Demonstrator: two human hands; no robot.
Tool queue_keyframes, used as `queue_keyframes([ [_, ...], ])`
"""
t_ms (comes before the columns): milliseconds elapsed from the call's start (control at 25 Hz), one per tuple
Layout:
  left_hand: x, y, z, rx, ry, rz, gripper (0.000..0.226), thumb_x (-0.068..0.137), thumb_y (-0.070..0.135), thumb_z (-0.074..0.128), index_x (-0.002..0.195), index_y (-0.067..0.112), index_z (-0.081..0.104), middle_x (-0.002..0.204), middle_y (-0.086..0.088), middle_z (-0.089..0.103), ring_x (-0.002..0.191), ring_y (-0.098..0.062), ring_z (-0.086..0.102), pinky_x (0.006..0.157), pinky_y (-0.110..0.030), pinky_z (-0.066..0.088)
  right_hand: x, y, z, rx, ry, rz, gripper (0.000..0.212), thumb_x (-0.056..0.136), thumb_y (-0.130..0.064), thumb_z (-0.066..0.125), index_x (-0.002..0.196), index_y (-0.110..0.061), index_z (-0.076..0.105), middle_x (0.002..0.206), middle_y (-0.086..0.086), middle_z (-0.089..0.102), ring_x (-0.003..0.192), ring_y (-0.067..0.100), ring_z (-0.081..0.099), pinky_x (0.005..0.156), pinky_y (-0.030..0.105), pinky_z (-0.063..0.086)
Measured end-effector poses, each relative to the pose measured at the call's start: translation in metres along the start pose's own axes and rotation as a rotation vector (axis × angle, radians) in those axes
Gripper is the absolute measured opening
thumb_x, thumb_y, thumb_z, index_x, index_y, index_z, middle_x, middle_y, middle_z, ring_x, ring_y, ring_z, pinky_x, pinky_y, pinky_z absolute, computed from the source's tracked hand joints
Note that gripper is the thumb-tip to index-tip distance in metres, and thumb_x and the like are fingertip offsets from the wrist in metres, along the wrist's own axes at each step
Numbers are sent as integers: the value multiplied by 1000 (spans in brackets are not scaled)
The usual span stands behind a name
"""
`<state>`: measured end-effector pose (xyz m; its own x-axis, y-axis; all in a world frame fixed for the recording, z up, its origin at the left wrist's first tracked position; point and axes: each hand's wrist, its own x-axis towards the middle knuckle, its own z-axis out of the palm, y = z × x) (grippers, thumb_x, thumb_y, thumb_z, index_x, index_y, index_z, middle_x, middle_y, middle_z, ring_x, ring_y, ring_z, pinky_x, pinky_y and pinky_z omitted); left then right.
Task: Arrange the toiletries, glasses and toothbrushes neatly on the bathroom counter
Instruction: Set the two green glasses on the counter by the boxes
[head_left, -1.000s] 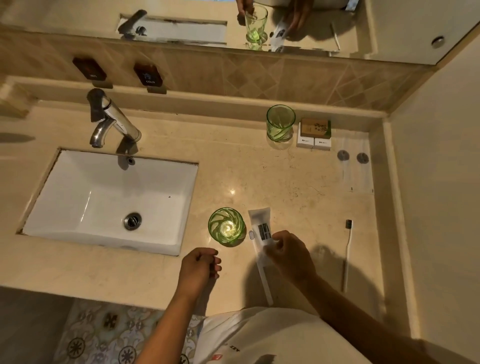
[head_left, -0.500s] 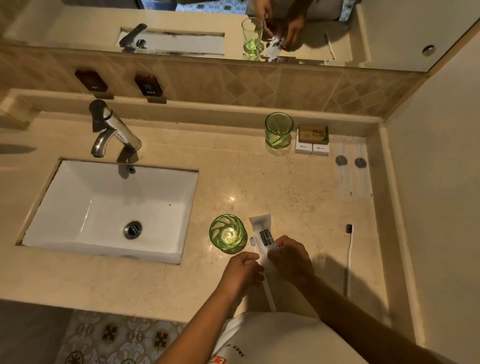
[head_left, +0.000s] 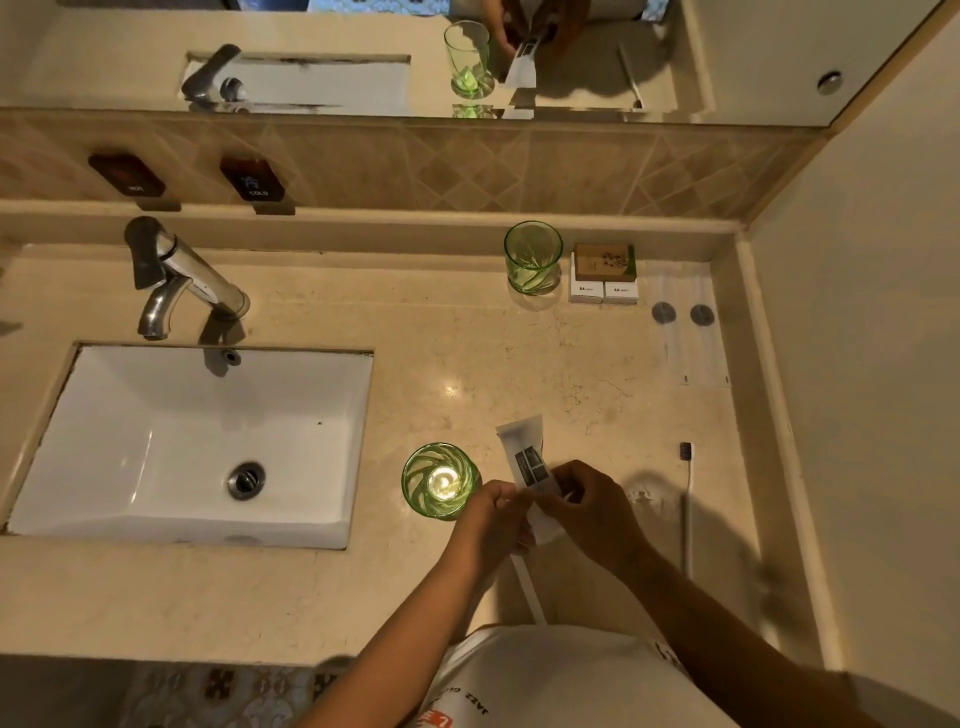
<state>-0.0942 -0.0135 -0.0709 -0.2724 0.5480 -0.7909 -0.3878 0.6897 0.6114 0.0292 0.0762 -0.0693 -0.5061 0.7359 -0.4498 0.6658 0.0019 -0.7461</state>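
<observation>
Both hands met at the counter's front edge: the left hand (head_left: 496, 512) and right hand (head_left: 592, 506) were closed on a wrapped toothbrush packet (head_left: 530, 467), not yet placed. Just left stood a green glass (head_left: 439, 480); a loose toothbrush (head_left: 688, 512) lay to the right. Farther back, another glass (head_left: 533, 258) and small boxes (head_left: 604, 274) already looked tidy.

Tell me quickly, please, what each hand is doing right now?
Left hand: closed, pinching the packaged toothbrush at its left edge.
Right hand: closed on the same packet, gripping it from the right.
</observation>
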Motion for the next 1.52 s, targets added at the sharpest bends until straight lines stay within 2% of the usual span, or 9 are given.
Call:
queue_keyframes([
  [240,2,2,7,106,-46,-47,29,98,-6,42,76,9,55,68,-14,57,56,-25,56,53,-29,44,1,17,-4,-25,-8,35,8,91,-26,69,92,-23,62,81,-7,66,69,4,60,58,7,47],
  [320,-8,0,5,44,-36,-93,9,92,3,51,85,5,57,72,-14,57,55,-24,56,50,-25,43,-4,23,-2,-53,-47,39,9,91,-28,69,89,-26,60,80,-6,66,67,6,60,57,10,48],
  [480,-23,-27,-14,-15,81,-78,28,80,16,56,105,5,65,83,-16,67,63,-26,63,62,-34,49,-9,27,6,-38,-157,38,10,90,-30,69,95,-29,60,84,-8,67,74,9,65,62,16,51],
  [720,-43,-49,-52,-200,343,-55,18,94,2,53,106,-3,65,76,-17,68,67,-28,61,66,-38,48,7,1,11,-200,102,-140,34,87,-28,71,116,-14,58,109,0,54,90,16,59,73,18,45],
  [880,-54,-33,-69,-54,494,115,36,93,5,60,126,19,54,112,7,66,89,0,63,69,-7,47,31,-32,34,-253,-112,-358,41,88,-13,69,128,-14,61,122,8,61,97,18,66,77,21,52],
  [1000,-50,-21,-75,34,472,217,49,92,5,65,134,26,50,116,21,59,103,9,58,75,3,43,40,-43,52,-244,-252,-361,51,86,-17,72,135,-18,57,125,4,62,78,11,66,69,11,48],
  [1200,-39,-1,-83,-7,491,247,44,88,4,71,125,23,57,114,16,66,96,18,61,78,0,46,53,-49,50,-15,-306,-245,58,77,-3,71,129,-25,62,118,-6,70,84,2,71,68,13,55],
  [1320,-24,26,-86,-74,494,266,41,86,-8,68,121,9,55,104,7,66,85,18,63,74,-1,46,68,-58,43,32,-303,-227,60,79,-10,76,134,-25,57,120,-8,70,96,-6,67,74,10,54],
  [1520,24,88,-91,-175,445,343,35,87,-13,62,119,0,55,95,-5,64,75,10,62,71,-6,50,126,-82,27,256,-189,-106,59,75,-15,86,123,-24,54,117,-13,67,107,4,68,89,21,56],
])
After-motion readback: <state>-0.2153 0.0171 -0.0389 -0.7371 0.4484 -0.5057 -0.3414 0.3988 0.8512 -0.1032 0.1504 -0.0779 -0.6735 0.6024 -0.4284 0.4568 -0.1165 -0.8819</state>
